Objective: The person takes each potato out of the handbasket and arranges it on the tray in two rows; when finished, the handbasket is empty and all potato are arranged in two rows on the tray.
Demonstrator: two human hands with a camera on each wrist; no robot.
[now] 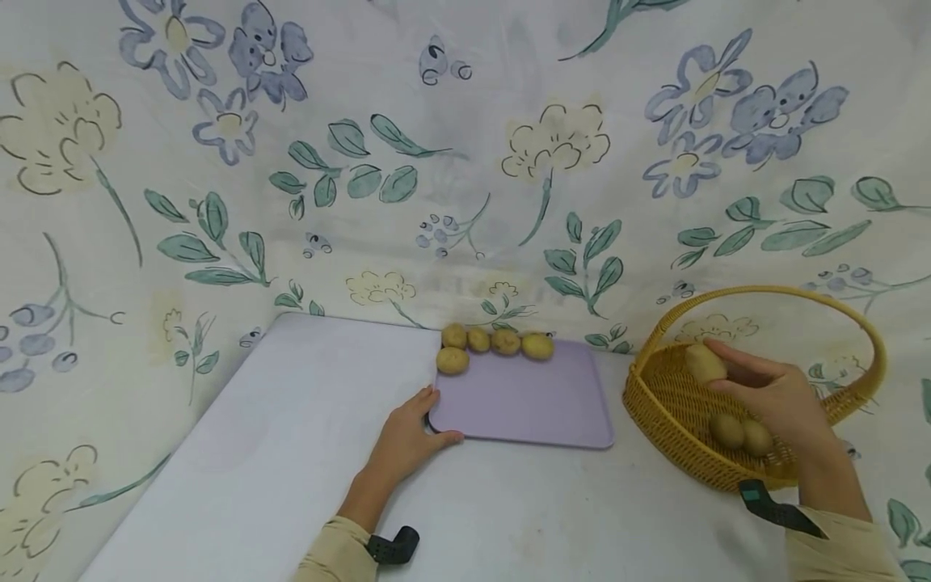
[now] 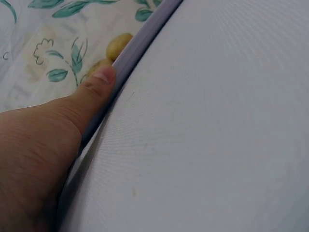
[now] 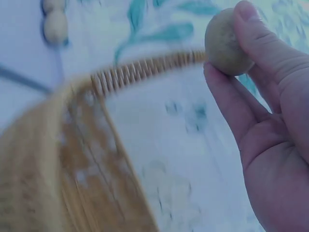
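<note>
Potato (image 1: pixel 704 364) pinched in the right hand (image 1: pixel 781 400) over the basket (image 1: pixel 655 416), tray's (image 1: pixel 524 404) off left, left hand (image 1: pixel 407 440) just kinda spread at its near corner.

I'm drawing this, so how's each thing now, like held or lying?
Lilac rectangular tray: lying flat, five yellowish round potatoes on it
Golden woven basket: handle up, two round potatoes inside
Tan oval potato: held
Bare left hand: touching tray
Bare right hand: pinching oval potato
</note>
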